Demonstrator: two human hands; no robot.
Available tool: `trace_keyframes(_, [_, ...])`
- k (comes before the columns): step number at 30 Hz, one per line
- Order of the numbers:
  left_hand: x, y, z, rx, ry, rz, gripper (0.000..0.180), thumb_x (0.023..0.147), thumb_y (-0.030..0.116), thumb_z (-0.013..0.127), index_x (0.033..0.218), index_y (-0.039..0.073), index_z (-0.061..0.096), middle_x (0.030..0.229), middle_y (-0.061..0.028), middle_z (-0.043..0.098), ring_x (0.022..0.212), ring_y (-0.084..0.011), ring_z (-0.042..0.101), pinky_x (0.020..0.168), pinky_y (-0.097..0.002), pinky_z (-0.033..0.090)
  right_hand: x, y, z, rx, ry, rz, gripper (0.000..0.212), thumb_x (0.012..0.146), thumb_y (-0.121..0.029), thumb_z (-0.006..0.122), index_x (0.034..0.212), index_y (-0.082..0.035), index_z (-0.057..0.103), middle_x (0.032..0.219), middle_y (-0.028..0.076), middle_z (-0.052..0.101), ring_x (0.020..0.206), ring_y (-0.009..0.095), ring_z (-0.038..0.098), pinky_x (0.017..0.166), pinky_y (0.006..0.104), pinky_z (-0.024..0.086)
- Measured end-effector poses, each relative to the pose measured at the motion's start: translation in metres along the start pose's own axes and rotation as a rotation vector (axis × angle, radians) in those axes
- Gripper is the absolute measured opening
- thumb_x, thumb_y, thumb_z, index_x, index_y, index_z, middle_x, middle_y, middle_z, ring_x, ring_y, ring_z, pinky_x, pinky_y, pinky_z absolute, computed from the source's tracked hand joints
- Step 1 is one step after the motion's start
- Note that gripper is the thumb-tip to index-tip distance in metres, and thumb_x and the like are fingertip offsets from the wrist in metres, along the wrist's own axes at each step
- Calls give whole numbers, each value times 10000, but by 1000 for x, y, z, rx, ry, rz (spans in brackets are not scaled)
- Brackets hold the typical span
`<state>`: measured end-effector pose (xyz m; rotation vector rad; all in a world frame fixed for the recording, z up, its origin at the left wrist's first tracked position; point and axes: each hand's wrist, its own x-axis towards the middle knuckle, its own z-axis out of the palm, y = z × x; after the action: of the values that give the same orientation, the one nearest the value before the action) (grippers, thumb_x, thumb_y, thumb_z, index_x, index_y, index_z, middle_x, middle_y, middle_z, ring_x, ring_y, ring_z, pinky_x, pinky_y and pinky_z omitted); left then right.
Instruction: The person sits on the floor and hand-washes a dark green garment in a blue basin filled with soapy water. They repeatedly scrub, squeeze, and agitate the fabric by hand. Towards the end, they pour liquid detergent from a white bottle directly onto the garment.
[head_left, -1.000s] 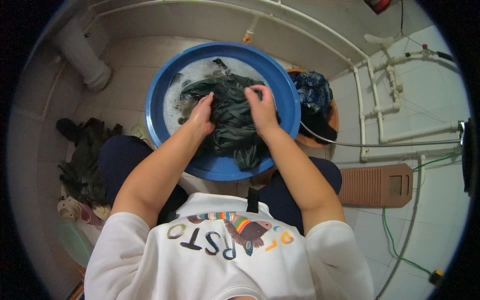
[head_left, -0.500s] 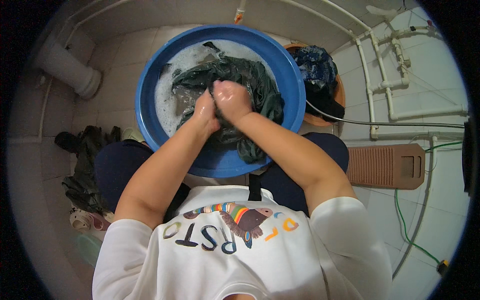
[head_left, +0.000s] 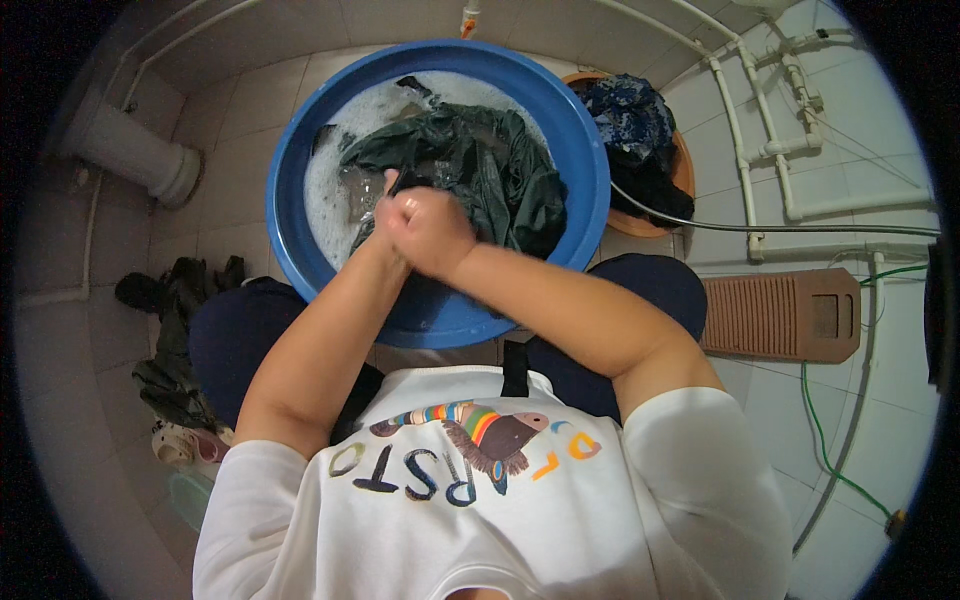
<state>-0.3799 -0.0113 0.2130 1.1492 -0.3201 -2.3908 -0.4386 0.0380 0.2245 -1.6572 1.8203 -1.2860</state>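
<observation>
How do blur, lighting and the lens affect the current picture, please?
Head view: the right hand looks smeared, while the brown washboard shows distinct ridges; head view: the left side is dimmer than the right; head view: fisheye framing leaves black corners.

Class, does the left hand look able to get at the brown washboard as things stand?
Probably not: the right forearm and right knee lie between the left hand and the brown washboard.
</observation>
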Motion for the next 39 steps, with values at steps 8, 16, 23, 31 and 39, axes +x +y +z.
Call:
trace_keyframes(8, [19, 26, 9, 69, -190, 217, 356, 820, 281, 543, 1087, 47, 514, 1065, -130, 563, 976, -285, 534, 880, -435, 408, 57, 86, -42, 421, 133, 441, 464, 793, -472, 543, 874, -15, 526, 867, 152, 580, 761, 249, 556, 686, 365, 427])
trace_keyframes(16, [61, 82, -80, -483, 186, 446, 342, 842, 185, 513, 1108, -23, 459, 1118, -161, 514, 1023, -339, 503, 850, -503, 433, 86, 62, 5, 129, -630, 678, 694, 650, -355, 647, 1206, 3, 436, 1252, 221, 412, 1151, 310, 409, 950, 358, 334])
trace_keyframes(23, [82, 43, -98, -322, 691, 377, 379, 853, 98, 453, 1218, 82, 354, 1089, -145, 487, 908, -296, 523, 705, -488, 466, 82, 71, 95, -639, -497, 114, 527, 771, -367, 580, 1159, -68, 384, 1057, 194, 457, 980, 373, 477, 816, 430, 431])
trace_keyframes(31, [64, 53, -82, -219, 587, 404, 414, 801, 4, 435, 1187, 93, 314, 1049, -148, 457, 916, -265, 479, 736, -426, 433, 103, 109, 115, -817, -710, 140, 225, 815, -152, 465, 997, -86, 579, 1009, 131, 583, 948, 303, 549, 739, 419, 466])
trace_keyframes(39, [89, 59, -101, -274, 218, 369, 512, 848, 404, 488, 1247, 142, 303, 1231, -116, 400, 1115, -279, 403, 910, -458, 347, 115, 88, 97, -515, -587, 68, 236, 750, -280, 576, 876, -86, 623, 979, 147, 571, 908, 300, 551, 748, 382, 455])
